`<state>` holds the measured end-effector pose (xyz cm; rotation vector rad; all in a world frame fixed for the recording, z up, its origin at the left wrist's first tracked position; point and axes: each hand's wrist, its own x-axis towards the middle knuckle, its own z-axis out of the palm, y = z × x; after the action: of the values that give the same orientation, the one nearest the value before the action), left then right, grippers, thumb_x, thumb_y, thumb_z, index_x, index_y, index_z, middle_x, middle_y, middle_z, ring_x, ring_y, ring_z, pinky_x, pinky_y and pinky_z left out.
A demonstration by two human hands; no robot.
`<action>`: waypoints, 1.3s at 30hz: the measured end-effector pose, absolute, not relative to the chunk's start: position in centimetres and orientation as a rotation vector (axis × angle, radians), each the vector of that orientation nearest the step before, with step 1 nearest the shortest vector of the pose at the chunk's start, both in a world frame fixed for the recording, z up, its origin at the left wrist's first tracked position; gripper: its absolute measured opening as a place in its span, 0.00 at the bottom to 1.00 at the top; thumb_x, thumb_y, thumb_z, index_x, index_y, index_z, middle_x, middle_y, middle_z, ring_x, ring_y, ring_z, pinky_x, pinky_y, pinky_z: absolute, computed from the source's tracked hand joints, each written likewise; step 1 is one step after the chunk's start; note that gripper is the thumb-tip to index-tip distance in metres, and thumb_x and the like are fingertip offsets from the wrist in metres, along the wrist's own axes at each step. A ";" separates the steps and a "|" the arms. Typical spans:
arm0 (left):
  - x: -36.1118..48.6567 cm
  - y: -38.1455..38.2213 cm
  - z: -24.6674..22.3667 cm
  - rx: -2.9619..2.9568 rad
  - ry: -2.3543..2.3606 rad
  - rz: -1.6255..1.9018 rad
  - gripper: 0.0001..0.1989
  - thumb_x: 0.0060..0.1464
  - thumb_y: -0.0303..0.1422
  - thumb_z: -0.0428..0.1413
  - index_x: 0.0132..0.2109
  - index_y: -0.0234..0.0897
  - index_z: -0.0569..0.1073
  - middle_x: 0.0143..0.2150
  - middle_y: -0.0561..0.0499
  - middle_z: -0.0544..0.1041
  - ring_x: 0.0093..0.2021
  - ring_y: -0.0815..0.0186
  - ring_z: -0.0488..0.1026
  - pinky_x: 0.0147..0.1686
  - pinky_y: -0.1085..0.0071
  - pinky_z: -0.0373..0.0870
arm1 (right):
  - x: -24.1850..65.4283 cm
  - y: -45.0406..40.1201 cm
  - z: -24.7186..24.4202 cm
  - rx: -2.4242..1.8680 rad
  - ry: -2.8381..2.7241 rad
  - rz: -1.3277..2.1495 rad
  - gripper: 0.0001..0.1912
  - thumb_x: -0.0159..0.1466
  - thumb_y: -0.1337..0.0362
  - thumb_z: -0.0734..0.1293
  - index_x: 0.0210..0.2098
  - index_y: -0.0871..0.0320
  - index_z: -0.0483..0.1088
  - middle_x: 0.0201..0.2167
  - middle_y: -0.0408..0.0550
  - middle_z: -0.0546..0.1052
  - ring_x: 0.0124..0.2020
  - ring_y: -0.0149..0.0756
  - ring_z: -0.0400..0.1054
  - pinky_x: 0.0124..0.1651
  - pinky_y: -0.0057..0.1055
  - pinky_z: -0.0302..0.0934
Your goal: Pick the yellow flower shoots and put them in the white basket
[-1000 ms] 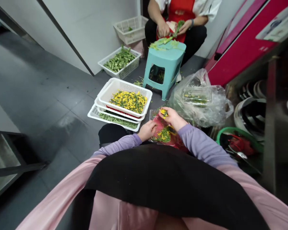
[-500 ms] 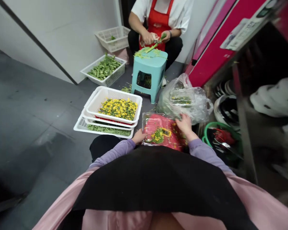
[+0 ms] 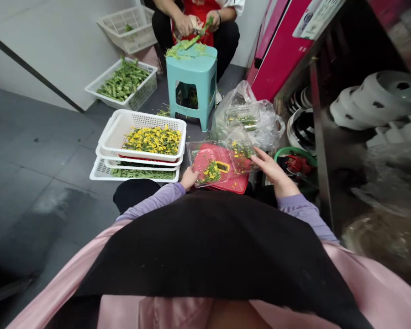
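My left hand (image 3: 189, 177) is closed on the left edge of a clear plastic container (image 3: 193, 157), which is spread open with its lid side to the right. My right hand (image 3: 272, 169) holds the right side of that container, fingers pressed at its edge. Yellow-flowered greens (image 3: 211, 172) lie in the left half, and more bits show in the right half. Under the clear plastic is a red surface (image 3: 235, 183), with a small yellow-framed object (image 3: 222, 167) beside the greens. Stacked white baskets (image 3: 111, 137) stand at left, the top one holding yellow flowers (image 3: 152, 139).
A turquoise stool (image 3: 192, 68) with green scraps stands ahead, before a person in a red apron. Another basket of green stems (image 3: 123, 80) is behind left. A plastic bag (image 3: 267, 125) bears a packed container (image 3: 243, 118). A green basin (image 3: 294, 151) and metal shelf edge (image 3: 320, 151) are right.
My right hand has moved from beside the bag to the container's right side, and the container is now lifted and spread open. The whole view has shifted.
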<state>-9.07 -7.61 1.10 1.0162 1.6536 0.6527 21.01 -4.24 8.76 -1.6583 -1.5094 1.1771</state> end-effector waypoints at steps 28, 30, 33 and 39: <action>-12.1 -1.7 2.2 0.508 1.311 0.596 0.06 0.60 0.18 0.52 0.34 0.28 0.70 0.24 0.50 0.73 0.23 0.73 0.73 0.29 0.80 0.74 | 17.0 -12.7 2.7 -1.648 -0.627 1.451 0.12 0.62 0.71 0.67 0.46 0.59 0.68 0.47 0.51 0.75 0.46 0.35 0.73 0.51 0.33 0.70; -12.1 -1.7 2.1 0.521 1.284 0.570 0.07 0.59 0.17 0.52 0.34 0.28 0.69 0.23 0.51 0.73 0.22 0.73 0.73 0.29 0.80 0.73 | 17.2 -12.9 3.0 -1.611 -0.407 1.595 0.10 0.61 0.79 0.64 0.38 0.61 0.69 0.38 0.48 0.77 0.37 0.29 0.74 0.46 0.26 0.71; -12.2 -1.8 2.0 0.539 1.263 0.504 0.09 0.56 0.14 0.53 0.31 0.28 0.69 0.23 0.52 0.72 0.21 0.74 0.72 0.28 0.80 0.73 | 17.3 -13.0 3.2 -1.682 -0.286 1.608 0.11 0.60 0.84 0.62 0.31 0.63 0.68 0.28 0.46 0.75 0.29 0.26 0.73 0.38 0.23 0.72; -12.2 -2.3 2.1 0.569 1.247 0.436 0.09 0.53 0.12 0.52 0.32 0.28 0.69 0.22 0.52 0.72 0.19 0.75 0.71 0.25 0.82 0.72 | 17.4 -12.7 3.1 -1.787 -0.485 1.575 0.11 0.63 0.84 0.61 0.35 0.63 0.66 0.24 0.46 0.74 0.23 0.29 0.73 0.27 0.22 0.70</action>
<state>-12.20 -2.30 2.10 0.5687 1.2474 0.4360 17.37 -12.66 3.12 -1.7869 -0.4852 1.5747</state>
